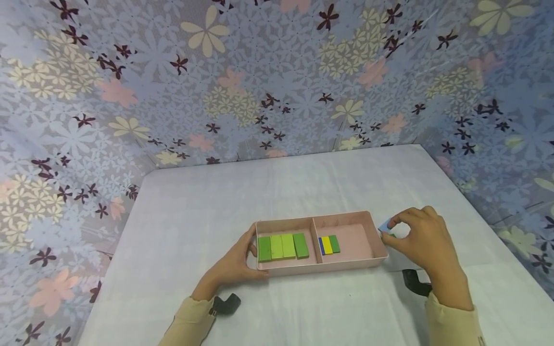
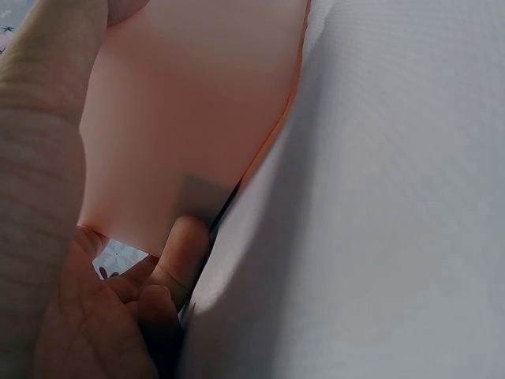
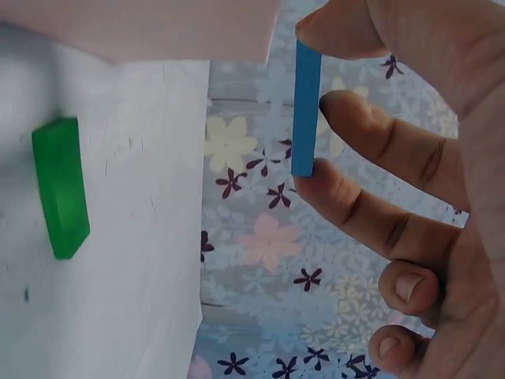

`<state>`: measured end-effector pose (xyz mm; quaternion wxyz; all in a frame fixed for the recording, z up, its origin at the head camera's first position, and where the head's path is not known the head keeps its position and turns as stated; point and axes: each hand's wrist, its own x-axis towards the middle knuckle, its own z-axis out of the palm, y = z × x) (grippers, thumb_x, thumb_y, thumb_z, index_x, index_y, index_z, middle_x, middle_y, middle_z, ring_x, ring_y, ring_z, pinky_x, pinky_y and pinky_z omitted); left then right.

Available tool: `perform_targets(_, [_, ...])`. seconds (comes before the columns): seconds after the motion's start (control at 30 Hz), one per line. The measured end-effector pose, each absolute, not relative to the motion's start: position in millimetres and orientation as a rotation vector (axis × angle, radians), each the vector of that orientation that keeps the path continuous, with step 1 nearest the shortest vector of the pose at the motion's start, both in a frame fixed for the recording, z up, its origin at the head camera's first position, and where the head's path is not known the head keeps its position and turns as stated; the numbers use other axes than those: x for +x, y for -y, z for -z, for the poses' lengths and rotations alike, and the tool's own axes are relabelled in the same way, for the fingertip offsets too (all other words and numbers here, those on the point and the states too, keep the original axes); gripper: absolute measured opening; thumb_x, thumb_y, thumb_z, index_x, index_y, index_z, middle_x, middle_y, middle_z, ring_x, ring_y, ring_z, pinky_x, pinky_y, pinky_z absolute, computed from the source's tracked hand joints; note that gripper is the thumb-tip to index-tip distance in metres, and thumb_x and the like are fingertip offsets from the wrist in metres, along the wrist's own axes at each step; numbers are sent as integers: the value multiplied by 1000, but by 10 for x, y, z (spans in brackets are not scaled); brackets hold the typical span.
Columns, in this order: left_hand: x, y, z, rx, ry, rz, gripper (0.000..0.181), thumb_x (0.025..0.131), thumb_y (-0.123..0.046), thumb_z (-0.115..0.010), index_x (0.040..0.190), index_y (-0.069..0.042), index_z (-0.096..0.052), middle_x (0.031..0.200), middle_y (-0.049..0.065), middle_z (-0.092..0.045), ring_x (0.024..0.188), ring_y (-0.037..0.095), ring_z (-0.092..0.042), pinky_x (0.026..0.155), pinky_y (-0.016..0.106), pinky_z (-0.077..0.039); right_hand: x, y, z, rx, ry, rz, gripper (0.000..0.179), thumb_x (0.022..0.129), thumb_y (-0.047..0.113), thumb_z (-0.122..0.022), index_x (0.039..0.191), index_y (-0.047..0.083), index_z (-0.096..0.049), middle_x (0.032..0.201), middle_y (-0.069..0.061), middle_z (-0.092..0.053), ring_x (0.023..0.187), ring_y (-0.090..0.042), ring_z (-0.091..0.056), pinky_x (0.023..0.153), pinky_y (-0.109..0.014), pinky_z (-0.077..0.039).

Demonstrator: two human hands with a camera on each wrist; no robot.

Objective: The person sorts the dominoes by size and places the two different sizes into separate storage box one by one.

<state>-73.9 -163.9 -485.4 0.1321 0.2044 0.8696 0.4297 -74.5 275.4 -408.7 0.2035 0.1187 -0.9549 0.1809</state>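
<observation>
A pink two-compartment box lies on the white cloth. My left hand grips its left end, thumb along the front corner and fingers at the end wall. Just past the right end, my right hand pinches a light blue block on edge between thumb and fingertips. Below it on the cloth lies a green block, mostly hidden by the hand in the head view. Side by side in the left compartment are dark green blocks and light green blocks. The right compartment holds smaller blue, yellow and green pieces.
White cloth covers the table around the box. Flower-patterned fabric rises behind the table and along both sides. A black strap piece sits at the left wrist, another at the right.
</observation>
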Motion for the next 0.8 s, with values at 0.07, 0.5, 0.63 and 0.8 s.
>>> perform_targets(0.07, [-741, 1635, 4847, 585, -2522, -1246, 127, 61, -53, -85, 153, -32, 0, 105, -6, -48, 90, 10, -48, 72, 27, -40, -747, -2723, 4078, 370, 2648, -514, 22, 61, 31, -85, 75, 23, -70, 89, -2, -68, 77, -22, -45, 71, -46, -34])
perform_targets(0.5, [-747, 1641, 4838, 632, -2515, -1267, 129, 62, -50, -85, 154, -20, -1, 109, -6, -46, 91, 10, -50, 73, 26, -41, -808, -2560, 4165, 628, 2667, -643, 24, 63, 25, -85, 73, 33, -65, 90, 14, -63, 81, -9, -38, 77, -38, -28])
perform_targets(0.63, [-747, 1639, 4839, 637, -2516, -1266, 128, 62, -52, -84, 154, -24, 0, 111, -7, -46, 90, 10, -49, 70, 26, -41, -833, -2511, 4201, 677, 2691, -642, 24, 62, 25, -86, 74, 32, -65, 93, 12, -63, 81, -9, -36, 79, -38, -27])
perform_targets(0.8, [-743, 1640, 4850, 643, -2518, -1275, 127, 62, -54, -84, 154, -29, 0, 109, -5, -47, 90, 10, -49, 69, 27, -41, -863, -2463, 4234, 700, 2728, -634, 24, 62, 27, -87, 75, 29, -67, 93, 12, -62, 80, -10, -37, 78, -39, -26])
